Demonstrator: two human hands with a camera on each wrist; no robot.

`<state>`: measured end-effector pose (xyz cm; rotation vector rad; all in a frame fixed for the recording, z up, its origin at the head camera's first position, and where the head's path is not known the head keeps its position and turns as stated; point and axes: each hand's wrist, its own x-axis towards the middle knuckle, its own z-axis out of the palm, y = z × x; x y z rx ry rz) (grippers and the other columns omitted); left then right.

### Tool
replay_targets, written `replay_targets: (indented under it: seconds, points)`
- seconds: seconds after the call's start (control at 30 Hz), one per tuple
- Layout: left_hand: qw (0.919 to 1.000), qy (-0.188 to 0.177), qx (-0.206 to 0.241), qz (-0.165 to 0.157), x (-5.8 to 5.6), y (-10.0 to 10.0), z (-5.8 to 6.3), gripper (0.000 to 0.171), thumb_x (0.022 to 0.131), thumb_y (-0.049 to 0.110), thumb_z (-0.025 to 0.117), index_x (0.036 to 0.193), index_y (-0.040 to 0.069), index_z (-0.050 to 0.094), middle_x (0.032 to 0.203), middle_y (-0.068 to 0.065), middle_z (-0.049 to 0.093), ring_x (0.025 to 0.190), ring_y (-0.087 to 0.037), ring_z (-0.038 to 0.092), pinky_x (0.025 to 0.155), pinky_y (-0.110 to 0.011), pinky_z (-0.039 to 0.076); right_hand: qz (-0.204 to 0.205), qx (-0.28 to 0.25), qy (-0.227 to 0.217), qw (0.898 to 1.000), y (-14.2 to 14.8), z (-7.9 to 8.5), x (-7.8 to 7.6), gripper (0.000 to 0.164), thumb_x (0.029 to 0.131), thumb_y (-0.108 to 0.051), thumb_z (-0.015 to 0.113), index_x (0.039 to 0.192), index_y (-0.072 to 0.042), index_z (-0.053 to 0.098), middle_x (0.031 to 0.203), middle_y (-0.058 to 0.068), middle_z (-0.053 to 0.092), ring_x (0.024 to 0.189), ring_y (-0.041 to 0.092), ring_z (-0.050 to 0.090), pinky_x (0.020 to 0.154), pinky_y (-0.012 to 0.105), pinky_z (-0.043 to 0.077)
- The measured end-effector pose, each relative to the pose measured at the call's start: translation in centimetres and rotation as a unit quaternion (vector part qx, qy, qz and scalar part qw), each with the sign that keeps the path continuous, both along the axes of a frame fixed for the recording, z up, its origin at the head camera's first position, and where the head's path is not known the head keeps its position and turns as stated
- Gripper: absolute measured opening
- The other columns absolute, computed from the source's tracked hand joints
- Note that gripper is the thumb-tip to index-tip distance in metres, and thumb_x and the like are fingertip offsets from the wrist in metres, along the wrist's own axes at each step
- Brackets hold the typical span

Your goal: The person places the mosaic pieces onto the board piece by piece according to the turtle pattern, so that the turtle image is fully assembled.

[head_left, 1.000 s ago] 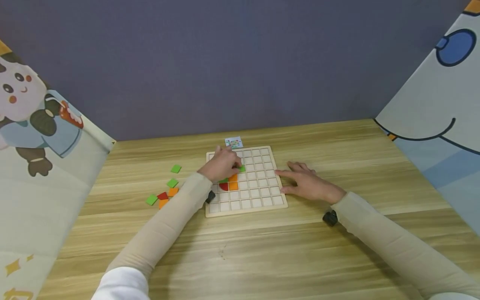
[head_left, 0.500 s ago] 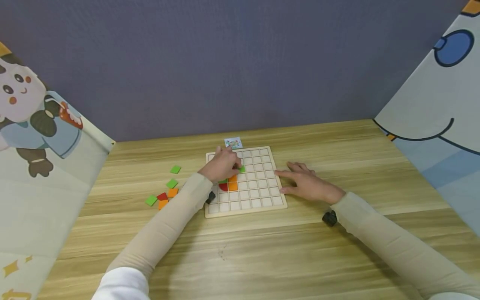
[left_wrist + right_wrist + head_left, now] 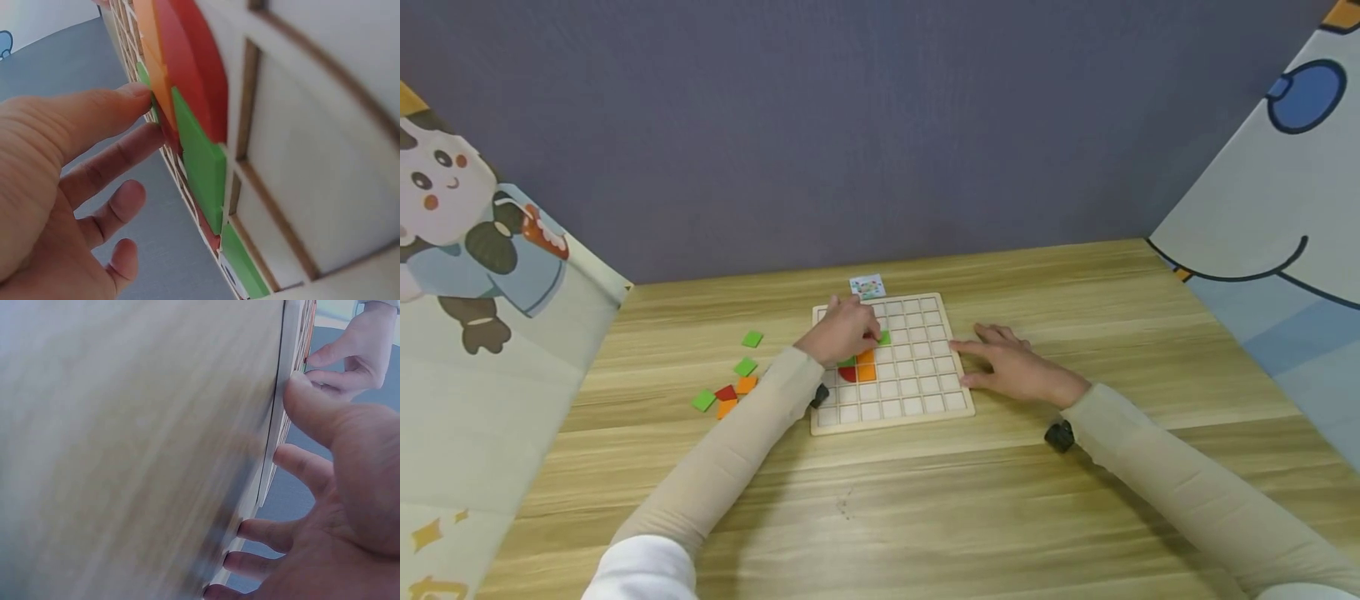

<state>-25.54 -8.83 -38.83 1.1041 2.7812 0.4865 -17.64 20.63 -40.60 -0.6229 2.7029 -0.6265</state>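
A wooden grid board (image 3: 967, 410) lies on the table with coloured tiles in its left part. My left hand (image 3: 842, 329) reaches over it, thumb and index finger pinching a small green tile (image 3: 884, 337) at the grid, partly hidden by the fingertips. Close by sit orange tiles (image 3: 867, 372) and a red round-edged tile (image 3: 847, 374). In the left wrist view, another green tile (image 3: 201, 165) lies beside the red one, and that hand's other fingers hang loosely. My right hand (image 3: 1015, 367) has its fingers spread, thumb and index fingertip touching the board's right edge.
Left of the board lie loose green tiles (image 3: 746, 367), orange tiles (image 3: 747, 384) and a red tile (image 3: 726, 392). A small picture card (image 3: 868, 286) lies behind the board. A dark partition (image 3: 880, 150) stands along the table's back edge.
Almost nothing differs. My left fingers shift very slightly at the green tile, while the right hand stays at the board's edge.
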Motion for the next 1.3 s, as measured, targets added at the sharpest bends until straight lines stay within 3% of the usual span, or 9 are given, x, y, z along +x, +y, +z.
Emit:
replay_targets:
  seconds: [0.1,0.33,0.5,0.63,0.83,1.0,1.17,1.3]
  points:
    - [0.9999,0.008,-0.005,-0.009,0.0,-0.3,0.1,0.01,0.083,0.018,0.075,0.092,0.017,0.077,0.089,0.01,0.066,0.082,-0.013,0.045,0.072,-0.036,0.02,0.001,0.001,0.0,1.0,0.0,0.0,0.0,0.062,0.092,-0.046,0.057,0.146,-0.027,0.037,0.153,0.023,0.011,0.137,0.046,0.004,0.095,0.074,0.007]
    - [0.9999,0.006,0.013,0.001,0.5,-1.9,1.3,0.009,0.084,0.014,0.073,0.092,0.015,0.077,0.094,0.006,0.066,0.102,-0.022,0.05,0.089,-0.049,0.023,0.0,-0.002,0.004,1.0,-0.1,0.1,0.2,0.062,0.091,-0.045,0.058,0.146,-0.026,0.037,0.153,0.024,0.011,0.137,0.047,0.004,0.095,0.074,0.007]
    - [0.999,0.009,0.035,0.028,1.4,-4.6,2.2,0.015,0.083,0.015,0.073,0.098,0.013,0.076,0.106,0.0,0.066,0.104,-0.023,0.046,0.094,-0.056,0.02,0.0,-0.001,0.002,1.0,-0.2,0.1,0.3,0.061,0.092,-0.044,0.059,0.146,-0.025,0.038,0.153,0.024,0.011,0.137,0.047,0.004,0.096,0.073,0.007]
    - [0.9978,0.032,0.038,0.043,1.9,-7.4,3.0,0.021,0.083,0.02,0.074,0.104,0.013,0.074,0.114,-0.005,0.064,0.103,-0.024,0.045,0.092,-0.059,0.02,0.0,-0.003,0.002,1.0,-0.2,0.1,0.2,0.061,0.092,-0.043,0.059,0.146,-0.025,0.038,0.153,0.024,0.011,0.137,0.047,0.004,0.096,0.073,0.007]
    - [0.9958,0.056,0.031,0.065,3.0,-10.4,4.2,0.024,0.084,0.024,0.073,0.106,0.013,0.073,0.112,-0.005,0.064,0.105,-0.026,0.046,0.088,-0.058,0.022,0.0,-0.008,0.007,1.0,-0.1,0.1,0.3,0.062,0.091,-0.044,0.059,0.146,-0.024,0.038,0.152,0.025,0.012,0.137,0.047,0.005,0.095,0.073,0.007]
    - [0.9949,0.067,0.021,0.072,3.8,-11.5,4.3,0.024,0.083,0.023,0.074,0.104,0.012,0.073,0.112,-0.008,0.063,0.102,-0.026,0.045,0.083,-0.054,0.024,-0.001,-0.008,0.006,1.0,0.0,0.2,0.4,0.062,0.092,-0.044,0.058,0.146,-0.023,0.038,0.152,0.026,0.012,0.137,0.047,0.005,0.095,0.073,0.007]
    - [0.9948,0.065,0.014,0.077,4.2,-12.0,3.9,0.025,0.084,0.025,0.073,0.106,0.013,0.073,0.111,-0.006,0.063,0.102,-0.025,0.044,0.092,-0.061,0.019,-0.002,-0.007,0.001,1.0,-0.1,0.3,0.5,0.062,0.092,-0.043,0.059,0.146,-0.024,0.038,0.152,0.025,0.011,0.137,0.046,0.004,0.095,0.073,0.006]
    - [0.9953,0.054,0.019,0.078,4.4,-12.4,3.7,0.025,0.086,0.026,0.071,0.108,0.013,0.072,0.113,-0.008,0.062,0.113,-0.032,0.045,0.097,-0.066,0.015,0.001,-0.004,0.004,1.0,-0.1,0.2,0.4,0.062,0.091,-0.044,0.059,0.146,-0.024,0.038,0.152,0.025,0.011,0.137,0.047,0.005,0.095,0.073,0.007]
